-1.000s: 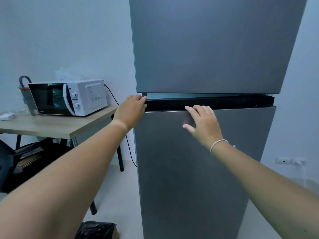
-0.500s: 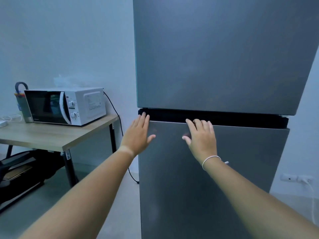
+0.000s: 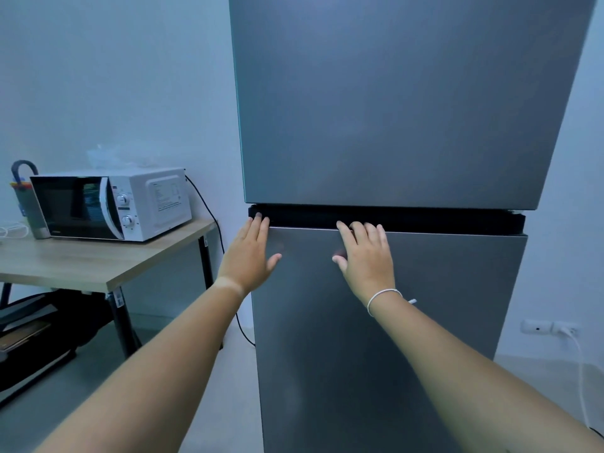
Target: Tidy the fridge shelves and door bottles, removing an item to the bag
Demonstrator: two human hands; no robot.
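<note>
i'm standing in front of the grey fridge (image 3: 392,125), both of its doors closed. my left hand (image 3: 250,255) lies flat against the upper left corner of the lower door (image 3: 376,338), fingers straight, their tips reaching into the dark gap (image 3: 441,220) between the two doors, thumb spread out to the right. my right hand (image 3: 367,256) rests nearer the middle of the same door, just below its top edge; the fingers bend a little at the tips, which touch the door's top edge, and the thumb points left. neither hand grasps anything; whether my right fingertips hook over the lip of the door, i cannot tell. a thin white band (image 3: 382,297) circles my right wrist. to my left a white microwave (image 3: 111,204) sits on a wooden table (image 3: 98,266), its black cable (image 3: 212,217) dropping down beside the fridge. a grey holder with a curved handle (image 3: 27,197) stands just behind the microwave's left end. low on the wall to my right there is a white socket (image 3: 550,327) with a plug in it.
</note>
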